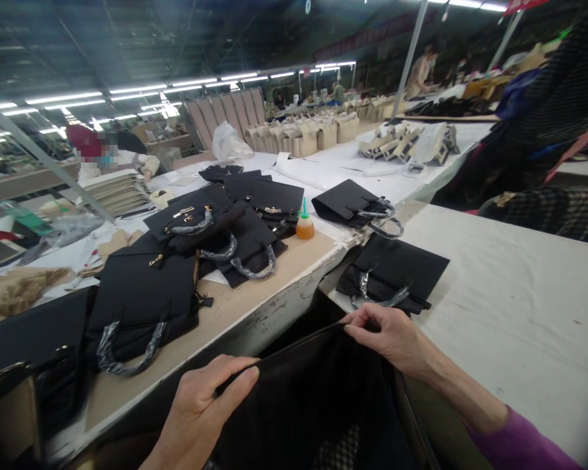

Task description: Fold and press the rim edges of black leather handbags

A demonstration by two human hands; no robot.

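Note:
Between my hands is a black bag (304, 385), its upper edge stretched in a line and its dark inside facing me. My left hand (210, 398) pinches that edge at the left, thumb against fingers. Farther right, my right hand (385, 336) pinches the same edge near its corner. Just beyond the right hand lies a black handbag (396, 267) with plastic-wrapped handles. Another black handbag (142, 294), with wrapped handles, lies flat on the left table beyond my left hand. The lower part of the held bag runs out of view.
Several black handbags (255, 228) are piled on the brown-topped table (235, 300). A glue bottle (304, 225) with a green tip stands at its edge. A white table (509, 300) is at right. Cream bags (298, 134) line the back. A co-worker (102, 156) is at far left.

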